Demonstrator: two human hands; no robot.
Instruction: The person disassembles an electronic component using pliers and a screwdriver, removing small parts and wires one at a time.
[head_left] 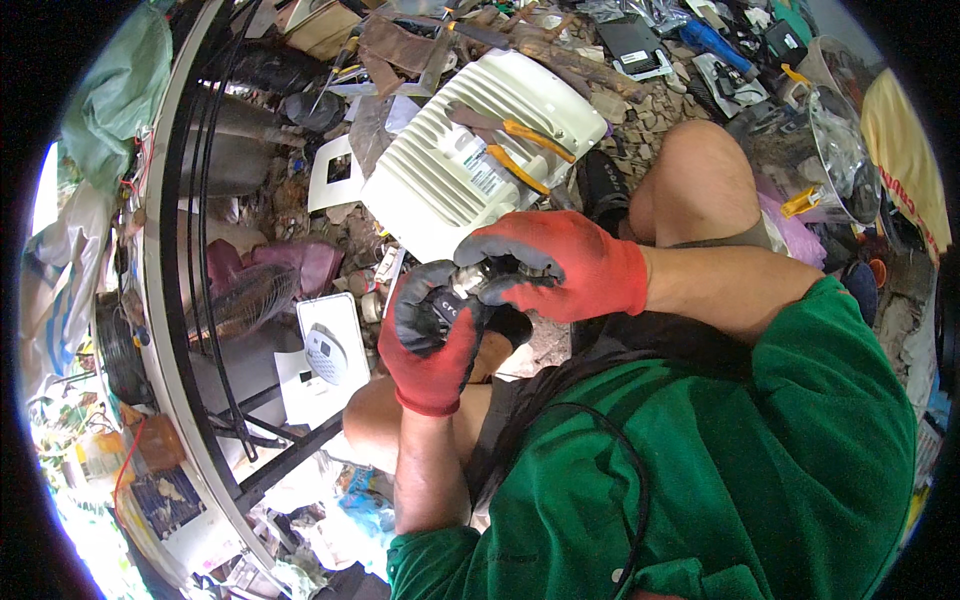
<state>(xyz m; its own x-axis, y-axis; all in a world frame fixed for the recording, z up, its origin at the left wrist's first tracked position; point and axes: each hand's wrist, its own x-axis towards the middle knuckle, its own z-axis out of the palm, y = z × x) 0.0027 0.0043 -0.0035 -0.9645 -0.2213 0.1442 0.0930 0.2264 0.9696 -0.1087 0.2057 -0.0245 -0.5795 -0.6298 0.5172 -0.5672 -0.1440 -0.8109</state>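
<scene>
Both my hands wear red gloves with dark grey palms and fingers, and they meet above my lap. My left hand (430, 340) is curled closed from below around a small silver metal part (467, 280). From the right, my right hand (565, 265) pinches the same part between thumb and fingers. Its kind is hard to tell, since the fingers cover most of it. Just beyond the hands lies a white ribbed casing (430, 185) with a label on top. Resting on that casing is a pair of pliers (520, 183) with orange-yellow handles.
A dark metal frame (190, 300) stands along the left. A white plastic device (330, 345) lies beside my left knee. Far off are a black box (635, 48) and a blue-handled tool (718, 45). A clear tub (830, 150) stands to the right; scrap covers the ground.
</scene>
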